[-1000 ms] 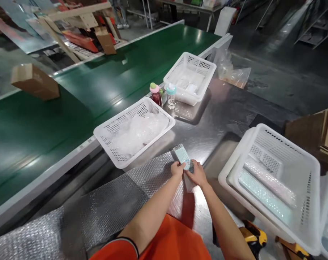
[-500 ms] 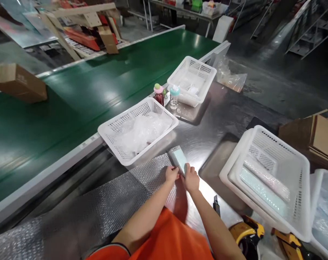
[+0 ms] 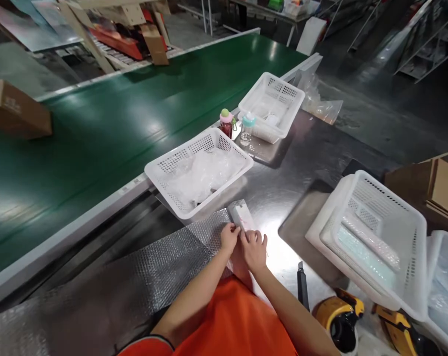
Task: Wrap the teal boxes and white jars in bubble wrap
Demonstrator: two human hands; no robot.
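A small box [image 3: 243, 215] with a whitish top face and faint pink marks lies at the end of a long sheet of bubble wrap [image 3: 164, 264] on the metal table. My left hand [image 3: 230, 236] pinches the edge of the wrap at the box's near left side. My right hand [image 3: 255, 249] rests against the near end of the box, its fingers partly spread on the wrapped part. Just beyond them stands a white basket [image 3: 172, 210] holding clear plastic packaging.
Stacked white baskets [image 3: 412, 217] with wrapped items stand at right, a cutter [image 3: 302, 287] and yellow tape dispensers [image 3: 329, 316] nearby. Two bottles [image 3: 247, 129] stand before a far basket [image 3: 301, 106]. A green conveyor [image 3: 108, 133] carries a carton [image 3: 18, 111].
The box's top face has changed from pale green to whitish with pink marks. My right hand's fingers have loosened and spread. The carton has shifted left in view.
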